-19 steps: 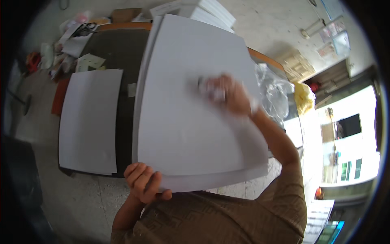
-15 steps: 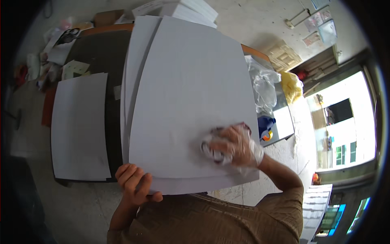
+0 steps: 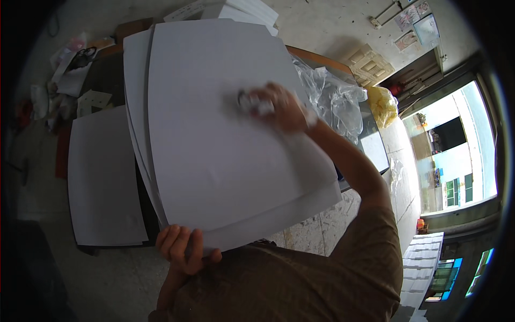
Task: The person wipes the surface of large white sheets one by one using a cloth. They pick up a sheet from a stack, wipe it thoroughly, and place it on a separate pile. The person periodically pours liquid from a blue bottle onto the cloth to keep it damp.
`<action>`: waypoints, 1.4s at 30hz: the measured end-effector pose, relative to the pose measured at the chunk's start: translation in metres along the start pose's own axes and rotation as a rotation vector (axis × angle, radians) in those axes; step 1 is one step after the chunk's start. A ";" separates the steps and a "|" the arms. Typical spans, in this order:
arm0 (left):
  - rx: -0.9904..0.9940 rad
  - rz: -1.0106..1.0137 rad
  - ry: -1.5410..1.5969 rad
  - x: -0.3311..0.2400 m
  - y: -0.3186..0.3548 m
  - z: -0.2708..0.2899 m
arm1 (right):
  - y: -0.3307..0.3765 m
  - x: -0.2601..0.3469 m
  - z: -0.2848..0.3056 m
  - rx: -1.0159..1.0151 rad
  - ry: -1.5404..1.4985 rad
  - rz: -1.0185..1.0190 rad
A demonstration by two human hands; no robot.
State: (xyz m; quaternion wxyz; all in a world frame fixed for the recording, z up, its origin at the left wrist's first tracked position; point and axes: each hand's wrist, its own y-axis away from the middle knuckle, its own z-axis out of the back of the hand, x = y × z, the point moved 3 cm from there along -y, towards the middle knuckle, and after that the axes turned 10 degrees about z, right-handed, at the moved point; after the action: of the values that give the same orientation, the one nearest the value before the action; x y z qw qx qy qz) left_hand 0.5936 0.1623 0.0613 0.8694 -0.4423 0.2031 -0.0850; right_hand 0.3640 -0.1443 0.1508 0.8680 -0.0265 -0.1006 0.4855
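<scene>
A large white sheet lies on top of other white sheets, whose edges show along its left side. My left hand is closed on the near left corner of these sheets, fingers bent over the edge. Toward the far right part of the top sheet, my right hand presses a crumpled, whitish rag with dark patches to the surface. Motion blurs that hand, and its palm is hidden.
A smaller stack of white sheets sits to the left on the dark table. Clear plastic wrap and a yellow plastic bag are at the right. More white boards stand behind. Loose clutter, including a black cord, is at the far left.
My right hand has slid the rag from the near right of the top sheet to farther away and leftward. The sheets have turned, their far end swinging left. My left hand still grips the corner.
</scene>
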 end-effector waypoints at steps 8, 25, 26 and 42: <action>0.015 0.002 -0.052 -0.004 -0.013 0.005 | 0.016 -0.010 0.001 -0.002 -0.022 -0.027; 0.449 -0.257 -0.147 -0.136 -0.063 -0.067 | 0.158 0.067 0.037 -0.122 0.113 0.207; 0.425 -0.315 -0.261 -0.136 -0.061 -0.074 | 0.154 0.056 0.028 -0.056 0.031 0.214; 0.417 0.119 -0.167 -0.147 -0.058 -0.063 | -0.193 -0.253 0.006 -0.185 0.163 -0.244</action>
State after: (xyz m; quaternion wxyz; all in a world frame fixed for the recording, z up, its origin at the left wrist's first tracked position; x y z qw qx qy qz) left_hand 0.4359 0.1300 0.1157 0.9593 -0.2456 0.1343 -0.0368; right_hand 0.3959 -0.4607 0.1464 0.9196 -0.1333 -0.0765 0.3616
